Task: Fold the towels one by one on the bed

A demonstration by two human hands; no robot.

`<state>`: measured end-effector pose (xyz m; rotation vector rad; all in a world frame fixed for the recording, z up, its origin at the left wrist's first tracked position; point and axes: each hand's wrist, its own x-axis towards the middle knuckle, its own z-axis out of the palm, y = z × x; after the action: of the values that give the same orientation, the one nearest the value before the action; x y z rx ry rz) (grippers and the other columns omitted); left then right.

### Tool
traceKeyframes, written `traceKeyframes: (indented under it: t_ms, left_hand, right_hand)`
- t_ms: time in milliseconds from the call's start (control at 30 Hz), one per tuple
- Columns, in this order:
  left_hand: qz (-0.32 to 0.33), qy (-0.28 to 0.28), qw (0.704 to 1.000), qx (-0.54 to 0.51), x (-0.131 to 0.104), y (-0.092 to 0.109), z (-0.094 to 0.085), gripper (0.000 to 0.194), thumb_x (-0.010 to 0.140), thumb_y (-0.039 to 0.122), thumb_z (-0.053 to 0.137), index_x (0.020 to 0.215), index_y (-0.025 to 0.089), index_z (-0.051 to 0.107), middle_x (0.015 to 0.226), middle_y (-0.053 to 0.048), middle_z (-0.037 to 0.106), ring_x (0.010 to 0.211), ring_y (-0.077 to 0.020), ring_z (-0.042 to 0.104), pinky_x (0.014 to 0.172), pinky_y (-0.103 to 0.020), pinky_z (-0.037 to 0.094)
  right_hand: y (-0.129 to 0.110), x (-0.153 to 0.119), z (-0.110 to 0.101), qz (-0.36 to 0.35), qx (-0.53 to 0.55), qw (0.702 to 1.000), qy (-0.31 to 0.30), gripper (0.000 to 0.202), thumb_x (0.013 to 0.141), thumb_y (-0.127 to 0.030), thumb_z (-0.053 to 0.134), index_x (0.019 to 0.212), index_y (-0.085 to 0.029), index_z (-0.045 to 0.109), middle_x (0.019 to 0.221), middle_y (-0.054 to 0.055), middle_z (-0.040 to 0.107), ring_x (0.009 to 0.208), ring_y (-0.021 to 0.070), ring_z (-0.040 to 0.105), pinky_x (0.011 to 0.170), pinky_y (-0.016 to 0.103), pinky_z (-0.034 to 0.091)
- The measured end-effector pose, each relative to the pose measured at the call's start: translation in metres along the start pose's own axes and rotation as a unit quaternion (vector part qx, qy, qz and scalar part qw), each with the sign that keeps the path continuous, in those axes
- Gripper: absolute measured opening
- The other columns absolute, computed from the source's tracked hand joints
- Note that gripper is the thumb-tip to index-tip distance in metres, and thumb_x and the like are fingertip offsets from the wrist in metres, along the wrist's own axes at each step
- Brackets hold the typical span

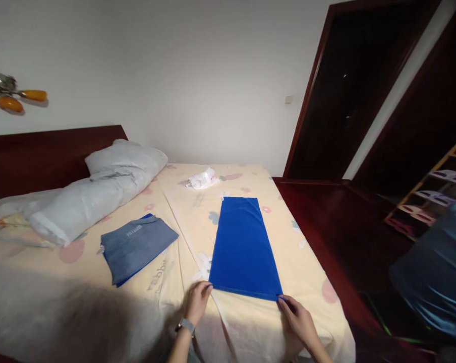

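Observation:
A blue cloth (243, 242), folded into a long strip, lies flat on the bed with its narrow side away from me. My left hand (198, 302) pinches its near left corner. At the near right corner, my right hand (296, 316) has its fingers closed on the same cloth. To the left lies a flat stack of folded cloths, a grey-blue cloth (139, 244) with pale lettering on top and a bright blue edge showing beneath it. A watch (185, 326) is on my left wrist.
The bed's patterned sheet (250, 176) spreads under everything. A crumpled white plastic bag (203, 179) lies beyond the cloth. A grey quilt (95, 189) is heaped by the headboard (54, 151). On the right are a shoe rack (426, 201) and a dark blue covered object (436, 267).

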<state>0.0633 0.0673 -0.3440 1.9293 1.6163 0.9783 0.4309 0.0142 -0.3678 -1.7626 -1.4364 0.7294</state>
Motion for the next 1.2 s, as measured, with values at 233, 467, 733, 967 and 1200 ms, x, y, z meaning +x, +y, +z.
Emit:
traceKeyframes:
  t_ms: [233, 467, 733, 967, 1200]
  left_hand:
    - [-0.020, 0.003, 0.998, -0.058, 0.043, 0.014, 0.017, 0.035, 0.093, 0.051, 0.050, 0.095, 0.021, 0.070, 0.091, -0.006, 0.074, 0.086, -0.0211, 0.069, 0.079, -0.033, 0.056]
    - [-0.071, 0.006, 0.997, -0.024, 0.065, 0.014, 0.035, 0.044, 0.097, 0.054, 0.041, 0.095, 0.020, 0.067, 0.073, -0.002, 0.070, 0.067, -0.0177, 0.065, 0.061, -0.025, 0.048]
    - [0.026, -0.014, 0.983, 0.183, 0.089, 0.014, 0.034, 0.029, 0.099, 0.037, 0.042, 0.097, 0.024, 0.068, 0.079, -0.004, 0.072, 0.071, -0.0202, 0.068, 0.064, -0.028, 0.049]
    - [0.081, -0.068, 0.978, 0.177, 0.093, 0.000, 0.020, 0.021, 0.097, 0.032, 0.048, 0.094, 0.025, 0.067, 0.075, -0.003, 0.068, 0.071, -0.0192, 0.065, 0.067, -0.029, 0.049]
    - [0.077, -0.105, 0.979, 0.159, 0.099, 0.003, 0.011, 0.019, 0.096, 0.028, 0.049, 0.101, 0.025, 0.067, 0.076, -0.003, 0.066, 0.074, -0.0202, 0.064, 0.071, -0.033, 0.053]
  right_hand:
    - [-0.025, 0.042, -0.015, 0.012, -0.043, 0.999, -0.030, 0.044, 0.089, -0.058, 0.043, 0.099, -0.023, 0.069, 0.095, 0.008, 0.077, 0.090, 0.0279, 0.071, 0.077, 0.034, 0.053]
    - [-0.026, 0.060, -0.007, 0.069, -0.061, 0.996, -0.012, 0.044, 0.091, -0.060, 0.038, 0.104, -0.028, 0.065, 0.101, 0.004, 0.076, 0.089, 0.0273, 0.071, 0.073, 0.033, 0.050]
    - [-0.024, 0.081, -0.009, 0.116, -0.105, 0.987, -0.043, 0.044, 0.087, -0.064, 0.039, 0.099, -0.030, 0.065, 0.090, 0.004, 0.077, 0.083, 0.0285, 0.072, 0.070, 0.035, 0.050]
    - [-0.024, 0.085, -0.006, 0.091, -0.166, 0.981, -0.035, 0.037, 0.086, -0.060, 0.041, 0.091, -0.030, 0.061, 0.086, 0.006, 0.076, 0.078, 0.0295, 0.070, 0.066, 0.036, 0.048]
    - [-0.021, 0.079, -0.002, 0.086, -0.244, 0.966, -0.027, 0.032, 0.085, -0.058, 0.042, 0.089, -0.030, 0.056, 0.080, 0.008, 0.071, 0.073, 0.0311, 0.066, 0.070, 0.043, 0.047]
